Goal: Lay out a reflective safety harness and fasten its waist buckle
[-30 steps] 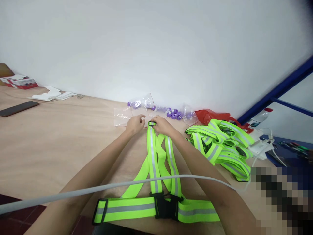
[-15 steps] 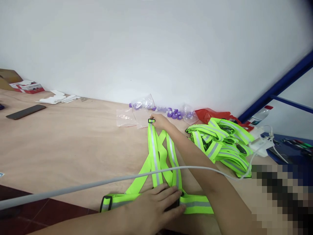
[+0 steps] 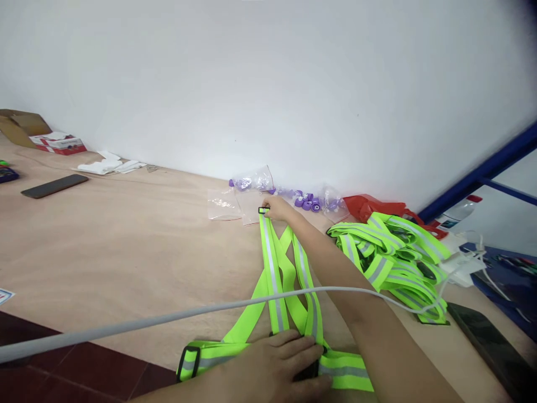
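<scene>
A neon-yellow reflective harness (image 3: 274, 274) with grey stripes lies stretched out on the table. At its far end my right hand (image 3: 280, 208) pinches a shoulder strap by its small black slider buckle (image 3: 264, 210). My left hand (image 3: 289, 358) lies flat, fingers extended, over the place where the straps meet the waist belt (image 3: 346, 369), partly hiding a black part under the palm. Another black buckle (image 3: 188, 362) sits on the belt's left end. Right of my right forearm lies a heap of similar reflective straps (image 3: 390, 252).
A grey cable (image 3: 168, 316) crosses above the harness and my right forearm. Purple caps (image 3: 308, 202) and clear plastic bags (image 3: 224, 204) lie by the wall. Dark flat objects rest at left (image 3: 54, 186) and lower right (image 3: 490, 347). A red bag (image 3: 369, 207) sits behind the heap.
The view has shifted slightly, so the scene sits a little further right and mostly lower. Both hands keep their places on the harness.
</scene>
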Available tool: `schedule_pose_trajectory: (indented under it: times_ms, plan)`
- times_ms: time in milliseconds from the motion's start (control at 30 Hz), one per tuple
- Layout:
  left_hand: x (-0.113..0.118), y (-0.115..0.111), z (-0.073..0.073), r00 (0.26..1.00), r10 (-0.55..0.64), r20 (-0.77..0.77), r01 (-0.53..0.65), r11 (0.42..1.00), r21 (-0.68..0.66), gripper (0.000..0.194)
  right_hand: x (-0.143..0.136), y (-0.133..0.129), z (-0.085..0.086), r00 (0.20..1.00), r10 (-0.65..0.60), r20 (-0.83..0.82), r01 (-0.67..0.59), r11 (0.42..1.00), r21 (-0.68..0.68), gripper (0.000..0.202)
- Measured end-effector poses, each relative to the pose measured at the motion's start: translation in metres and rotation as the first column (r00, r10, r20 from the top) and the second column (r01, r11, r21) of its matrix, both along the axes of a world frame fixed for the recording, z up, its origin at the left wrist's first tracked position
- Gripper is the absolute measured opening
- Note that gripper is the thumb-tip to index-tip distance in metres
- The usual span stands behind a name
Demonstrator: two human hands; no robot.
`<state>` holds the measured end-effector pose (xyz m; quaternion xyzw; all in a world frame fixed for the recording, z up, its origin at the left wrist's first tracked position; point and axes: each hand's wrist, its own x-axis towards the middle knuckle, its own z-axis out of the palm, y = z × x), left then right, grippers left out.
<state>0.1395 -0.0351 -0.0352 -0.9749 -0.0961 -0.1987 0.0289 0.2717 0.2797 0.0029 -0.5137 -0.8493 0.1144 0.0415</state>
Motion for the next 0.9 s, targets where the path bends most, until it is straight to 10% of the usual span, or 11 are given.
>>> schedule_pose_trajectory:
  times_ms: [567,900]
  plan:
    - [0.005,-0.006,-0.013,0.998,0.059,0.021,-0.058,0.998,-0.032,0.038,0.006,-0.004,-0.031,0.979,-0.133,-0.157,0.104,0.978,-0.179,0.036]
    - [0.004,-0.006,-0.016,1.000,0.028,0.013,-0.027,0.997,-0.079,0.039,0.005,-0.002,-0.036,0.801,-0.360,-0.478,0.125,0.882,-0.454,0.037]
